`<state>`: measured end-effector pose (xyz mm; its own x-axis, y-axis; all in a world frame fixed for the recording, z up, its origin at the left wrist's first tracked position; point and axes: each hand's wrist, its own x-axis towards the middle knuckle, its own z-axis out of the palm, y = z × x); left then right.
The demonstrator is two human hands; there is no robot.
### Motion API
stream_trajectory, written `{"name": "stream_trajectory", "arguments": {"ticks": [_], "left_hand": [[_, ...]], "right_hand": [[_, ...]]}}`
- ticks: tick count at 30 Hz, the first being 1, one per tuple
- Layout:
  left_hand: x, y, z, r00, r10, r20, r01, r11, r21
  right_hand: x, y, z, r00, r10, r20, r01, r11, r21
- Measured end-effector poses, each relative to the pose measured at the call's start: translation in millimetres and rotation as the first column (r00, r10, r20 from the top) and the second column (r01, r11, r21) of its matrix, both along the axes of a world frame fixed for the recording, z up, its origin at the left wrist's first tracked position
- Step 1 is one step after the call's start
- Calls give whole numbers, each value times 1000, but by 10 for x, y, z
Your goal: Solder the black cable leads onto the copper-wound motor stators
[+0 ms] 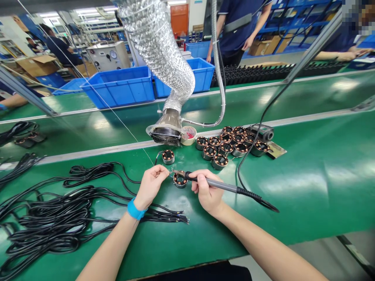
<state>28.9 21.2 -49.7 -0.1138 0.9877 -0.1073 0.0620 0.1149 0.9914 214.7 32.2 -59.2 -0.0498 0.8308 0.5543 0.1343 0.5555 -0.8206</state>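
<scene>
My right hand (208,191) is closed round a grey and black soldering iron (221,185), its tip pointing left over a copper-wound motor stator (179,179). My left hand (152,183), with a blue band at the wrist, pinches a thin wire at the iron's tip, just above and left of that stator. The exact contact of tip and wire is too small to tell. Behind them a second stator (168,157) stands on the green bench (293,187). A thin solder strand (125,125) runs down from the upper left to my left hand.
Black cables (58,218) lie in coils at the left. Several stators (226,147) cluster at the right, near a metal stand (265,133). A fume extractor (165,132) hangs above the bench beside a tape roll (189,136). People and blue bins (120,88) are beyond.
</scene>
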Motion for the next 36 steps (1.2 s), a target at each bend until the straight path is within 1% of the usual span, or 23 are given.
{"name": "stream_trajectory", "arguments": {"ticks": [11, 17, 23, 36], "left_hand": [[1, -1, -4, 1000, 7, 6, -7, 1000, 0], [8, -7, 5, 1000, 11, 7, -11, 1000, -4], [11, -3, -1, 1000, 13, -6, -13, 1000, 3], [10, -2, 12, 1000, 14, 3, -14, 1000, 1]], "right_hand": [[-7, -4, 4, 999, 34, 31, -34, 999, 16], [10, -5, -1, 1000, 8, 2, -8, 1000, 6], [13, -13, 11, 1000, -11, 17, 11, 1000, -13], [-2, -12, 9, 1000, 0, 3, 0, 1000, 26]]}}
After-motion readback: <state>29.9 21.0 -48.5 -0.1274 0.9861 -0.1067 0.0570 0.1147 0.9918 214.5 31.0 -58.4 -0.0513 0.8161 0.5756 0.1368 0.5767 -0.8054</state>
